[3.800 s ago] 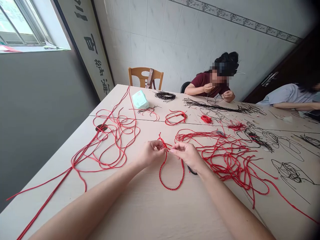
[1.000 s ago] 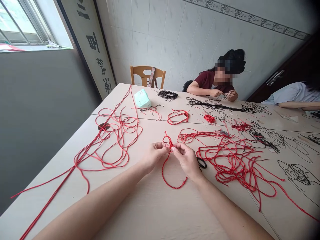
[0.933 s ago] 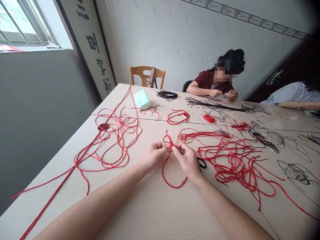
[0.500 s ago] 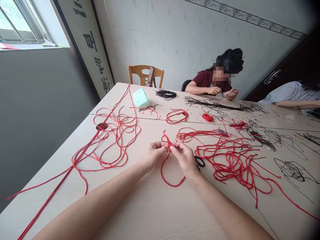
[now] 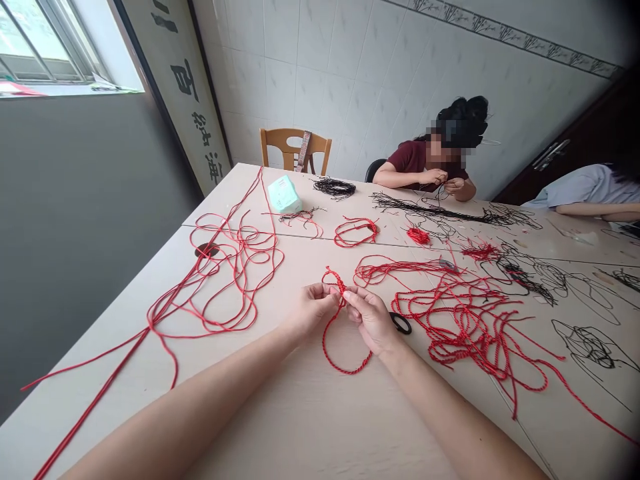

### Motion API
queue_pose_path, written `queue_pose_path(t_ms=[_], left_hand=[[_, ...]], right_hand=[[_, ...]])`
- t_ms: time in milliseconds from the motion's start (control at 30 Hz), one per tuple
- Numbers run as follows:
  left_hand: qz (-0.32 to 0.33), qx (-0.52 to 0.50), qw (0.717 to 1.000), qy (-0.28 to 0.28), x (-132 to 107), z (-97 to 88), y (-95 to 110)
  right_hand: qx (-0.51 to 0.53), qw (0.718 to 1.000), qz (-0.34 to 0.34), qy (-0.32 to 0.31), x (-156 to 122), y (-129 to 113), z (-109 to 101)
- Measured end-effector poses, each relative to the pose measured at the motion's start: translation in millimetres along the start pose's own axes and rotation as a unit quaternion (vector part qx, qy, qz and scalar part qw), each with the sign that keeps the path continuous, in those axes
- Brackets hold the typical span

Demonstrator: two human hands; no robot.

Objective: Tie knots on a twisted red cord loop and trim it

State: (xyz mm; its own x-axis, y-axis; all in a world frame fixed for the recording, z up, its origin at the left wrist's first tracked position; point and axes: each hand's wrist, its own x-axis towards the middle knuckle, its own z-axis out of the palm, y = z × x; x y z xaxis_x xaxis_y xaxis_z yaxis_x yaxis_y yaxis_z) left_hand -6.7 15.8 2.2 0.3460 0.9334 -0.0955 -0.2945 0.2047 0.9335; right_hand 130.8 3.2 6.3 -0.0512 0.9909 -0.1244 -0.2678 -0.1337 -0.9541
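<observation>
Both my hands pinch a thin red twisted cord (image 5: 336,359) at one spot above the table. My left hand (image 5: 313,310) and my right hand (image 5: 369,319) meet fingertip to fingertip on it. A small cord loop stands up above my fingers, and a larger loop hangs below them onto the tabletop. Where the fingers close, the cord is hidden. Just right of my right hand lie black-handled scissors (image 5: 400,323). A big tangle of red cords (image 5: 465,327) spreads further right, and long red cords (image 5: 225,267) lie looped to the left.
The pale wooden table (image 5: 300,420) holds small red bundles, black cord piles and a mint-green box (image 5: 283,195). Across it, a person in a maroon shirt (image 5: 413,163) handles black cord. A person in a pale sleeve (image 5: 585,190) sits far right. A wooden chair (image 5: 295,152) stands behind.
My hands still pinch the cord, with the fingers of my right hand turned slightly. The scissors now show more fully beside my right wrist than in the oldest view.
</observation>
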Motion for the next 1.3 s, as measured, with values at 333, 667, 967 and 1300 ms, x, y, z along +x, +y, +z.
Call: queue_pose_path(t_ms=[333, 667, 967, 1300], left_hand=[[-0.006, -0.001, 0.999, 0.036, -0.6, -2.2, -0.2], [-0.008, -0.031, 0.999, -0.029, -0.8, -5.6, 4.6], [0.062, 0.112, 0.990, 0.055, -1.0, -1.2, -1.3], [0.180, 0.295, 0.929, 0.134, -8.7, 3.1, 1.6]], right_hand=[[-0.192, 0.973, -0.121, 0.043, -5.4, 4.4, -0.4], [-0.059, 0.998, -0.024, -0.011, 0.2, -3.2, -4.0], [0.001, 1.000, 0.015, -0.015, -1.0, -4.9, -2.0], [-0.105, 0.987, -0.100, 0.070, -6.2, -0.5, 3.1]])
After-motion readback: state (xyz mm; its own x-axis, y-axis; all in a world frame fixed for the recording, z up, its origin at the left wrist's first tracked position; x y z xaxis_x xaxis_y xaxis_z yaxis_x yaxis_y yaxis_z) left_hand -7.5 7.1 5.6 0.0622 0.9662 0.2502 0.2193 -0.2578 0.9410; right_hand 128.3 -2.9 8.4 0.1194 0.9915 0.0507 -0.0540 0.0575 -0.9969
